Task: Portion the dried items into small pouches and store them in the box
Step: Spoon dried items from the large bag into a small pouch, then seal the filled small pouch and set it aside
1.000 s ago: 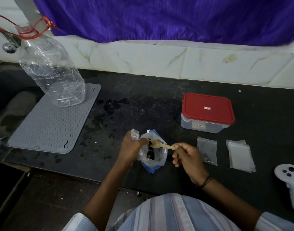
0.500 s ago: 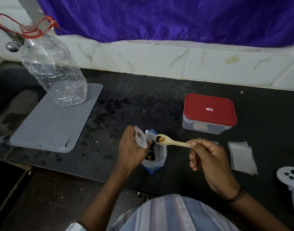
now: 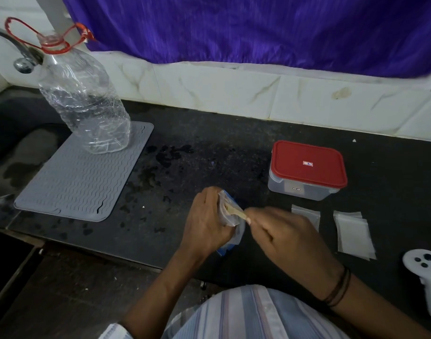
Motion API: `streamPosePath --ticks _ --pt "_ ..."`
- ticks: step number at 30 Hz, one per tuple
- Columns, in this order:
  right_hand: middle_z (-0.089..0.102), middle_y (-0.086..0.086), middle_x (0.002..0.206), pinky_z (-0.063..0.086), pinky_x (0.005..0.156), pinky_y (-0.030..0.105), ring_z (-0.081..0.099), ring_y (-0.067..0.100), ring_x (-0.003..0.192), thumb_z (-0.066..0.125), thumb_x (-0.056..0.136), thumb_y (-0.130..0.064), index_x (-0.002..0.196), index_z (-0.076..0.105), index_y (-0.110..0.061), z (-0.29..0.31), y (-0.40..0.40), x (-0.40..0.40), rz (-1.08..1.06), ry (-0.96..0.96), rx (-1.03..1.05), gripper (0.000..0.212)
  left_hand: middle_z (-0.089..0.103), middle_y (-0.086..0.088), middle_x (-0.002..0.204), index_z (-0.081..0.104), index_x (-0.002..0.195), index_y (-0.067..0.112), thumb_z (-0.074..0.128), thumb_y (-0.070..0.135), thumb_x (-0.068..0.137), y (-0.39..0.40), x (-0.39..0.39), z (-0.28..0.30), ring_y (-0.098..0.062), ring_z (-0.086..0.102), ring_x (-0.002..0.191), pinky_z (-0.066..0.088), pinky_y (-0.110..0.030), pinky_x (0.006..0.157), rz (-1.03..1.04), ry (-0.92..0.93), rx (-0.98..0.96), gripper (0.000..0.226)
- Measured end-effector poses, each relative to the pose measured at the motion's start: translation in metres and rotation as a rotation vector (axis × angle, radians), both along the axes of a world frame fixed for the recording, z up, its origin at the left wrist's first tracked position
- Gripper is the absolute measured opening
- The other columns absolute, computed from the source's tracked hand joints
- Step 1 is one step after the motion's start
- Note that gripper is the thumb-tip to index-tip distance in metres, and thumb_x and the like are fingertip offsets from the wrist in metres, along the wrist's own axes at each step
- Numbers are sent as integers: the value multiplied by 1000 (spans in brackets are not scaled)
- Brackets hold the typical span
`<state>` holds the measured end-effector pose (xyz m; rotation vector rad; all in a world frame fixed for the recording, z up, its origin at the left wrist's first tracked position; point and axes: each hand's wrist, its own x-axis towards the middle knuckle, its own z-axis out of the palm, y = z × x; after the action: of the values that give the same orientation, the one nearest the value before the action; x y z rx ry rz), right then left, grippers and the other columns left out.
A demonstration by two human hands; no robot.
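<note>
A small clear pouch point(image 3: 230, 216) is held upright near the front of the dark counter point(image 3: 209, 155), with a pale wooden spoon point(image 3: 235, 211) poking into its open mouth and a blue-edged bag point(image 3: 225, 250) just behind it. To the right lie flat empty pouches point(image 3: 354, 234), one point(image 3: 307, 214) apart. Behind them sits a clear box point(image 3: 305, 189), its red lid point(image 3: 307, 163) shut.

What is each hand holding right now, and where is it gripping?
The left hand grips a clear pouch near its open top. The right hand pinches a wooden spoon by its handle end.
</note>
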<state>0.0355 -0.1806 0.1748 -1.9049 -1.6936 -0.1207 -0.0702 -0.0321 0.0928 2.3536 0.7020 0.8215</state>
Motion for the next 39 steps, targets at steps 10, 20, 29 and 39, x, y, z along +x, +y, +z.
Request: streamPosePath --ticks 10,20,29,39 --pt "70 2 88 48 64 39 63 18 72 52 102 -19 110 72 -11 -3 -10 5 2 -376 169 23 58 4 84 48 92 23 81 16 72 2 -6 2 -7 57 75 40 -10 66 17 -81 -264 39" --pt "70 -5 80 55 60 33 61 3 69 50 93 -28 101 73 -15 -56 -7 11 -258 208 67 28 51 8 82 42 95 22 79 46 67 4 -20 9 -1 53 71 42 -17 63 267 -229 -391 53" --pt "60 -4 100 48 66 32 54 16 84 49 93 -37 117 64 -25 -97 18 -5 -162 -46 -257 31 48 9 83 37 96 21 77 52 65 -5 -14 15 -1 53 72 40 -12 62 207 -237 -384 59" --pt "54 -9 120 43 93 19 54 10 113 65 79 -62 125 56 -19 -44 15 -6 -146 555 67 63 50 6 94 26 98 36 77 57 63 -22 4 31 -9 58 82 50 -29 63 166 -64 -317 65"
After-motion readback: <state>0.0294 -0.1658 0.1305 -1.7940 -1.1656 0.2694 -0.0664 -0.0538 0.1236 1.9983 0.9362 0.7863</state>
